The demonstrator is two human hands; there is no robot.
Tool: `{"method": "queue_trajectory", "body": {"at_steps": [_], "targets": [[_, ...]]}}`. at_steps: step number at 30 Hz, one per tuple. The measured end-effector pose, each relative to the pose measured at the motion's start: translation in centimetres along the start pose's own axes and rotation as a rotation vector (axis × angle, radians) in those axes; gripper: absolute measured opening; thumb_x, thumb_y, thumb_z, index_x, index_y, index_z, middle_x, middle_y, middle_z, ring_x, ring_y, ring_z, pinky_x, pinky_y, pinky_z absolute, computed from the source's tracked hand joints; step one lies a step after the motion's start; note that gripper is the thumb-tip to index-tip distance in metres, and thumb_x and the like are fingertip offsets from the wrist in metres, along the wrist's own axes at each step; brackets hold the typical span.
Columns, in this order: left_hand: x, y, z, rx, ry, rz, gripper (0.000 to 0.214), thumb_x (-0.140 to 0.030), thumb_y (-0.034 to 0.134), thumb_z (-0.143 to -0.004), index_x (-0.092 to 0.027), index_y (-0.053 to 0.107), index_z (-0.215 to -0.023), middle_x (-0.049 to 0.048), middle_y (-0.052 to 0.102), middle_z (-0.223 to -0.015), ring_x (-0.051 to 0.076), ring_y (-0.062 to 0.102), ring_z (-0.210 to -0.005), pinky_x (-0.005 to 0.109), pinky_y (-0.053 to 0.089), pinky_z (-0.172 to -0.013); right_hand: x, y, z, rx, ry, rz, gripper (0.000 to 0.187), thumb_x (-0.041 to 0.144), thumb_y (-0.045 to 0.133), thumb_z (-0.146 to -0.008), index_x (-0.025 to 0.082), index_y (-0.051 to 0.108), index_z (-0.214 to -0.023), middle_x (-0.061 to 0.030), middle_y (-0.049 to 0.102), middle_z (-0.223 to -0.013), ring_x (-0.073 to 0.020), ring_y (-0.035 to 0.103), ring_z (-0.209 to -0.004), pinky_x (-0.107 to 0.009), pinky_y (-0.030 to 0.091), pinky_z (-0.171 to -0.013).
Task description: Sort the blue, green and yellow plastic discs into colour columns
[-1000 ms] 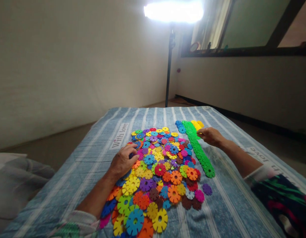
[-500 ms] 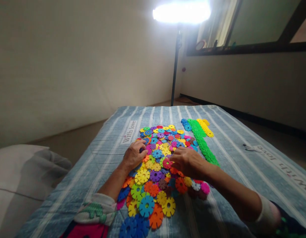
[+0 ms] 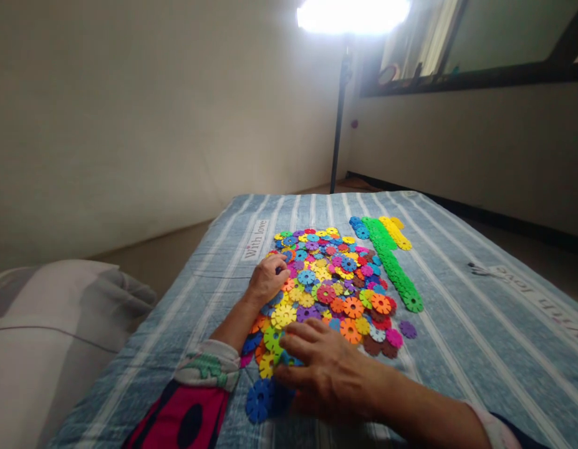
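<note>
Your right hand (image 3: 326,371) lies flat, fingers spread, on the near edge of the pile of coloured discs (image 3: 333,284) on the striped blanket (image 3: 457,324). Your left hand (image 3: 267,282) curls at the pile's left edge, its grip unclear. A green row (image 3: 394,269) lies just right of the pile.

1. A bed (image 3: 480,324) with a blue striped cover carries everything; "With love" (image 3: 255,239) is printed on it.
2. A heap of coloured discs (image 3: 330,293) lies mid-bed.
3. Just right of it run a green row (image 3: 396,271) and a shorter yellow row (image 3: 395,232), side by side.
4. One purple disc (image 3: 408,328) lies apart, near the heap's right edge.
</note>
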State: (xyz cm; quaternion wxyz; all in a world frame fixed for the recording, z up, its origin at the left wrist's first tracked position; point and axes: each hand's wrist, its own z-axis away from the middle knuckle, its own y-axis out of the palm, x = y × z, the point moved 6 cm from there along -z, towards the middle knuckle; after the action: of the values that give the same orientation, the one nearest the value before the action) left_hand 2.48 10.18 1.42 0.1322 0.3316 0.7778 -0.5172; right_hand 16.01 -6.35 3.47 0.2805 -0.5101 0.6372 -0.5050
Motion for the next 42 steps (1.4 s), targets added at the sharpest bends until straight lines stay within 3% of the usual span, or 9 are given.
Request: {"method": "queue_trajectory", "body": {"at_steps": [2,5,13,19,22,26,32,37,42], "targets": [[0.1,-0.1,0.1,-0.008,-0.027,0.030,0.010,-0.023,0.056,-0.069,-0.020,0.059,-0.060,0.0076,0.070,-0.104,0.022,0.063,-0.103,0.035,0.044,-0.098,0.8,0.9,-0.6,0.003,-0.048,0.002,0.023,0.045,0.055,-0.087,0.024,0.061,-0.098,-0.0073,0.057,-0.114,-0.0245,0.046,-0.109,-0.041,0.037,-0.090],[0.3,-0.4,0.2,-0.023,-0.095,0.093,0.009,-0.022,0.056,-0.067,-0.021,0.061,-0.060,0.0056,0.072,-0.102,0.022,0.064,-0.100,0.036,0.044,-0.098,-0.3,1.7,-1.1,0.011,-0.021,0.019,0.028,0.049,0.058,-0.085,0.025,0.061,-0.099,-0.0067,0.057,-0.114,-0.0246,0.046,-0.109,-0.041,0.038,-0.089],[0.5,-1.0,0.3,-0.067,-0.208,0.249,0.013,-0.029,0.057,-0.067,-0.020,0.066,-0.063,0.0041,0.074,-0.096,0.023,0.065,-0.098,0.036,0.043,-0.098,-8.3,0.5,-1.8,-0.006,0.199,0.120,0.017,0.034,0.061,-0.086,0.022,0.062,-0.098,-0.0053,0.060,-0.100,-0.0207,0.049,-0.099,-0.035,0.040,-0.084],[0.5,-1.0,0.5,-0.064,-0.236,0.298,0.019,-0.032,0.058,-0.068,-0.018,0.064,-0.057,0.0070,0.073,-0.097,0.024,0.066,-0.096,0.036,0.047,-0.092,-12.3,-0.8,-0.3,-0.068,0.501,0.225,0.012,0.024,0.059,-0.086,0.019,0.064,-0.095,-0.0077,0.060,-0.097,-0.0208,0.051,-0.096,-0.032,0.042,-0.082],[0.6,-0.9,0.5,-0.056,-0.272,0.327,0.019,-0.033,0.059,-0.067,-0.017,0.066,-0.060,0.0074,0.073,-0.097,0.024,0.066,-0.093,0.035,0.048,-0.090,-10.9,-1.1,0.7,-0.082,0.480,0.204,0.009,0.020,0.056,-0.087,0.018,0.063,-0.091,-0.0072,0.060,-0.093,-0.0195,0.052,-0.091,-0.031,0.042,-0.080],[0.9,-0.7,0.6,-0.044,-0.319,0.344,0.019,-0.033,0.061,-0.065,-0.017,0.070,-0.066,0.0051,0.074,-0.089,0.022,0.067,-0.086,0.034,0.049,-0.086,-6.7,-0.9,1.2,-0.122,0.326,0.135,0.011,0.020,0.052,-0.090,0.019,0.062,-0.086,-0.0078,0.061,-0.096,-0.0208,0.051,-0.097,-0.035,0.041,-0.085],[0.5,-0.7,0.7,-0.040,-0.339,0.372,0.021,-0.034,0.063,-0.063,-0.016,0.072,-0.071,0.0039,0.074,-0.085,0.023,0.067,-0.088,0.033,0.050,-0.085,-1.7,1.0,0.8,-0.084,0.090,0.002,0.018,0.042,0.055,-0.090,0.025,0.060,-0.096,-0.0041,0.060,-0.103,-0.0209,0.049,-0.102,-0.037,0.037,-0.087],[-0.4,-0.7,0.6,-0.030,-0.368,0.413,0.024,-0.037,0.067,-0.061,-0.016,0.072,-0.073,0.0066,0.074,-0.097,0.025,0.066,-0.095,0.036,0.049,-0.089,-2.2,1.9,1.0,-0.098,0.121,0.041,0.023,0.045,0.049,-0.092,0.025,0.058,-0.096,-0.0023,0.061,-0.098,-0.0204,0.051,-0.098,-0.038,0.037,-0.084],[-1.1,-0.5,0.5,0.017,-0.365,0.393,0.023,-0.037,0.066,-0.062,-0.016,0.072,-0.070,0.0074,0.073,-0.101,0.026,0.065,-0.097,0.036,0.048,-0.090,-2.7,0.5,1.7,-0.167,0.174,0.165,0.017,0.037,0.052,-0.092,0.022,0.058,-0.098,-0.0043,0.063,-0.099,-0.0220,0.052,-0.099,-0.041,0.038,-0.089]]}}
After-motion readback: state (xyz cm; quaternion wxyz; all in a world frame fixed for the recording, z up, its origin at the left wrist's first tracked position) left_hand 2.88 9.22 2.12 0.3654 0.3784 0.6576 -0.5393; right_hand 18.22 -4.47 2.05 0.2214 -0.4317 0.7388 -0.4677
